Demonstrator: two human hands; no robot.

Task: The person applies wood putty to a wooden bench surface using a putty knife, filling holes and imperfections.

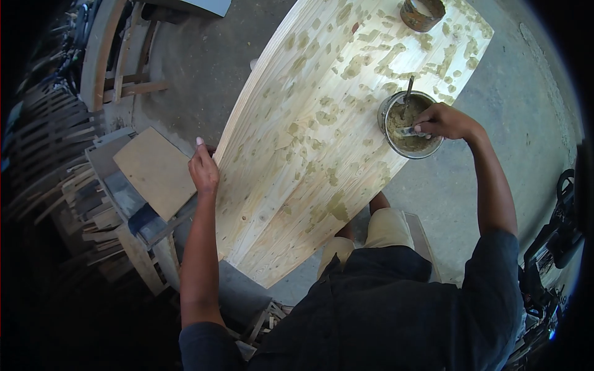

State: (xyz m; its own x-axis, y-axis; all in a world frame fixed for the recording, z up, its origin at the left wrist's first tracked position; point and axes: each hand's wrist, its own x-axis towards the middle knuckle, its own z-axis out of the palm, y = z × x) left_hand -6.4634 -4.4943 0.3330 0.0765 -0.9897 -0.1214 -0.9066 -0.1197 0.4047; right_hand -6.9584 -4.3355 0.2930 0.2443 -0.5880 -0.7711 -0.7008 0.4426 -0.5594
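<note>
My right hand (450,122) is closed on a small putty knife (406,132), its blade down in the brownish filler. That filler sits in a round metal pot (383,123) on a pale wooden panel (272,204), near the panel's right edge. A dark stick or handle (409,89) also stands up out of the pot. At the panel's left edge, my left hand (203,168) has its fingers curled against the side, partly hidden. Greenish-brown filler patches dot the panel's top.
A second, stained can (422,13) stands at the panel's far end. On the left are a brown board (154,172) lying on a grey box-like stand (108,162), stacked wood strips (93,210) and a wooden frame (102,55). Dark equipment (554,229) stands at the right.
</note>
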